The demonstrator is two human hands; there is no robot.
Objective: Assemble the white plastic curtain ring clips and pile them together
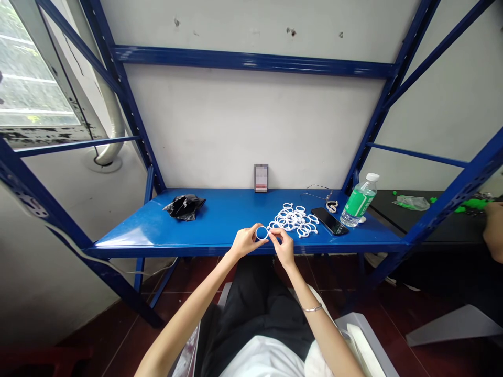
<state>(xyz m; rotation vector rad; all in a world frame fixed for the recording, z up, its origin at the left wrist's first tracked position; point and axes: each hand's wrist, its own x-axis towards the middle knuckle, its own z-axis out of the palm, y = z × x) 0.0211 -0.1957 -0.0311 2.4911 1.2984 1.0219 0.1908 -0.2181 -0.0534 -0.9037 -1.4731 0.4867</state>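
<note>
Near the front edge of the blue table, my left hand [245,241] is closed on a white plastic ring [257,234], gripping it by its left side. My right hand [282,246] pinches the small knob on the ring's right side between thumb and fingertips. Both hands hold the same ring, just above the table edge. A loose pile of several similar white rings with small eyelets [291,218] lies just beyond my right hand. To the right of that pile rests a black phone [329,221], flat on the table.
On the blue table [228,209] lie a crumpled black plastic bag [184,206], a small propped-up device [261,178], glasses [320,193] and a green-labelled water bottle [359,201]. Blue frame posts rise on both sides. Another person's hand [494,230] shows at the far right.
</note>
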